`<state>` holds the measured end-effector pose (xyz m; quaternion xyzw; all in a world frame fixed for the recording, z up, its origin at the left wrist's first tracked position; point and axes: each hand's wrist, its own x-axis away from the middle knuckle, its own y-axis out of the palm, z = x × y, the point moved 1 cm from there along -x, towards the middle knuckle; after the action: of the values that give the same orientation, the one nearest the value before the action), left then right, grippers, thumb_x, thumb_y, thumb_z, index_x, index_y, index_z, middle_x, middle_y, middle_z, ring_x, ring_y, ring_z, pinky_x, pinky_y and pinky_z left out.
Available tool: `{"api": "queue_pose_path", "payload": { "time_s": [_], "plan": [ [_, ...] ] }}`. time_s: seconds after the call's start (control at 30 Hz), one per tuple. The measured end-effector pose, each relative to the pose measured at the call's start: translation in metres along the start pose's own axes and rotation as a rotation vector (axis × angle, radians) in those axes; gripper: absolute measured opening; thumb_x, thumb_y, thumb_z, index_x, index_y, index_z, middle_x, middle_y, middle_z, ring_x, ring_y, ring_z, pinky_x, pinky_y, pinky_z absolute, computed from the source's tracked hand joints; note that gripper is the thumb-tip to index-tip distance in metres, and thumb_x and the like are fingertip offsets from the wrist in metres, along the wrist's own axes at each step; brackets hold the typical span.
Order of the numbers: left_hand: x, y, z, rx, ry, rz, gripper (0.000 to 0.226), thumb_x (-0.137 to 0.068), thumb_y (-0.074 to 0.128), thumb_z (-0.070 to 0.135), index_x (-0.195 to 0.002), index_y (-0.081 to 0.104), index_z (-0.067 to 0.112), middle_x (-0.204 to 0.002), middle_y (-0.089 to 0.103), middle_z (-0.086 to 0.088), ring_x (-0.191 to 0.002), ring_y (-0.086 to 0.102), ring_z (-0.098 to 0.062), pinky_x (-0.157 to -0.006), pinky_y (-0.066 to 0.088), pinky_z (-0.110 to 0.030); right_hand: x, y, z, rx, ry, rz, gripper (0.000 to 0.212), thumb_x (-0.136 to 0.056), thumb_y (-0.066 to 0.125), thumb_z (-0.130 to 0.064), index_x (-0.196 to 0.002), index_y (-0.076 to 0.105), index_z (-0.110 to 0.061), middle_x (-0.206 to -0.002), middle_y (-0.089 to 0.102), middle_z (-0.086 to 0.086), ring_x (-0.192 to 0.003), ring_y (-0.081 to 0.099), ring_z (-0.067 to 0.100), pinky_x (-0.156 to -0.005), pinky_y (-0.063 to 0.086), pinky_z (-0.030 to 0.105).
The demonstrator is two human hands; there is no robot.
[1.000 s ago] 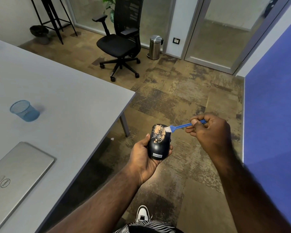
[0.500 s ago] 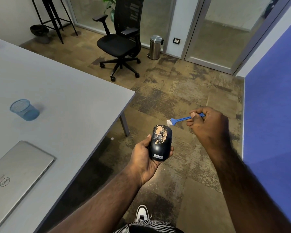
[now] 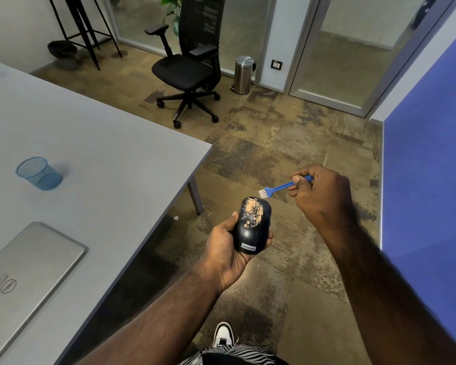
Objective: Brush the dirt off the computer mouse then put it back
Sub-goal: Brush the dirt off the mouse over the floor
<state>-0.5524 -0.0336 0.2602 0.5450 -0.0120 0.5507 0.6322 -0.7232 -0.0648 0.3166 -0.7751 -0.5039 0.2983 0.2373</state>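
Orange-tan dirt (image 3: 253,212) is still clinging to the black mouse (image 3: 252,227) I'm cradling in my left hand (image 3: 229,248) out over the floor, beside the counter (image 3: 103,143). My right hand (image 3: 319,196), pinching the blue brush (image 3: 277,187), is bringing the bristles back from a lifted stroke; they seem just short of touching. Most brushing is still waiting.

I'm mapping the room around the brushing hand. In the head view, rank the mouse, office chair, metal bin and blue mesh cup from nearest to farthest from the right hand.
1. Mouse: just left of and below the right hand, in the left hand.
2. Office chair and metal bin: both across the floor by the glass wall, too close to call.
3. Blue mesh cup: far left on the table.
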Motion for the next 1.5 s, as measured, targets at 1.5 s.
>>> {"api": "queue_pose_path", "payload": {
  "time_s": [1.5],
  "plan": [
    [0.001,0.005,0.009,0.015,-0.020,-0.014,0.055,-0.102,0.030,0.036,-0.108,0.063,-0.008,-0.100,0.065,-0.027,-0.078,0.063,-0.035,-0.070,0.057,-0.037,0.021,-0.017,0.011,-0.085,-0.076,0.023,0.023,-0.092,0.063,-0.010,-0.090,0.066,-0.032,-0.068,0.069,-0.017,-0.065,0.071,-0.003,-0.060,0.063,0.032]
  ]
}}
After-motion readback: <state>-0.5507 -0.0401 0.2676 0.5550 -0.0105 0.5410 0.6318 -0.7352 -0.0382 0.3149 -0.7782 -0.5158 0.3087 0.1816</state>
